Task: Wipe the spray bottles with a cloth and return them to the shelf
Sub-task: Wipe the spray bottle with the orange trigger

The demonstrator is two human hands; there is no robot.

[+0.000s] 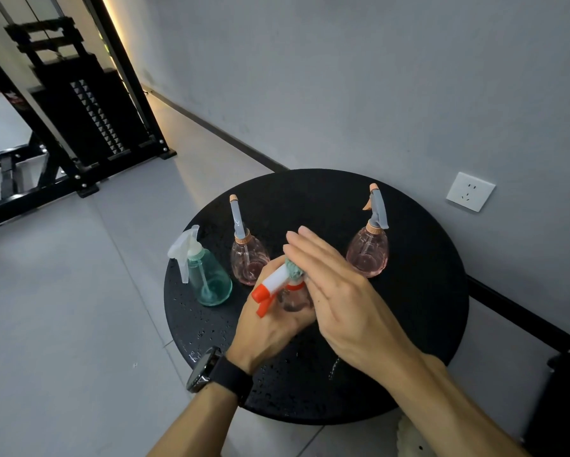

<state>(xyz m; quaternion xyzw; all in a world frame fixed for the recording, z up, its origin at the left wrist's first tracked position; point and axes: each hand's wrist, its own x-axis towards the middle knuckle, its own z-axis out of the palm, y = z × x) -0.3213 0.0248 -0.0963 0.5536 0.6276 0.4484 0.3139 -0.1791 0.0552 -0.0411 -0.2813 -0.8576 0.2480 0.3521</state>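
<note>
Wiping is the step judged to be in hand, and it is carried out over the near half of the round black table (425, 308). At the very bottom edge, a pale fluffy object (408, 438) is glimpsed; what it is cannot be told. The left hand (270, 328), with a black watch (211, 371) at the wrist, is curled round the clear body of the red-and-white spray bottle (277, 285), which is held tilted above the tabletop. The right hand (336, 291) is laid flat, fingers straight, pressing the teal cloth (293, 268) against the bottle's neck. The bottle should be turned within a firm grip while the cloth is drawn round the collar, so that the trigger is not squeezed. Beyond the hands, a teal bottle (207, 278) and two pink bottles (249, 258) (369, 249) are stood upright on the table, apart from one another. No shelf is seen.
</note>
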